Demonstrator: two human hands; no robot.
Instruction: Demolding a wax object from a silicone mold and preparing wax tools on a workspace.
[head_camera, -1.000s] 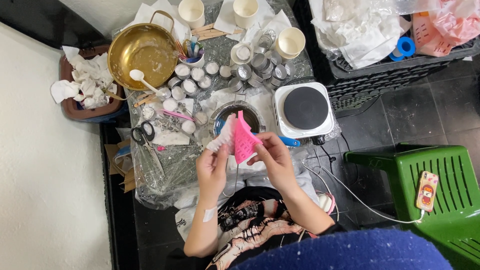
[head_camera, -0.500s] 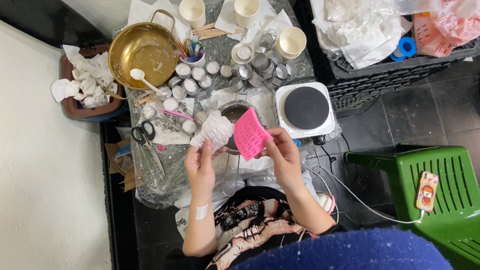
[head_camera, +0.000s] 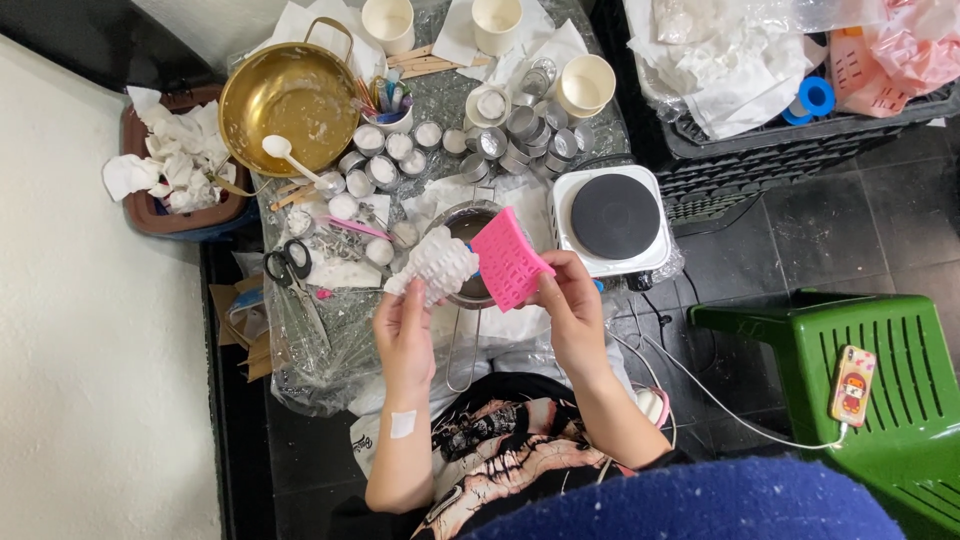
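**Pink mould in one hand, white cast in the other**

The cluttered work table (head_camera: 330, 345), wrapped in clear plastic sheeting, fills the upper middle of the frame. To the lower right stands a green plastic chair (head_camera: 890, 400) with a phone (head_camera: 851, 385) lying on its seat, and a black crate (head_camera: 760, 140) of crumpled plastic and paper sits at the upper right. The brass bowl (head_camera: 285, 95) rests at the upper left of the table with a white spoon (head_camera: 288, 155) lying over its rim; further left is a brown tub (head_camera: 165, 215) full of crumpled white tissues. The white electric hot plate (head_camera: 610, 220) sits right of centre. A small metal pot (head_camera: 470, 260) lies at the centre, largely hidden behind what I hold. Rows of little tealight cups (head_camera: 385, 160) cluster above it, and black-handled scissors (head_camera: 283, 262) lie at the table's left edge.

My right hand (head_camera: 575, 310) is just right of centre, fingers clamped on the lower edge of the pink ribbed silicone mould (head_camera: 508, 258), which tilts up toward the pot. My left hand (head_camera: 405, 335) is just left of centre, fingers closed around the bottom of the white bumpy wax piece (head_camera: 438, 265). Mould and wax piece stand just beside each other over the pot; whether they touch I cannot tell.
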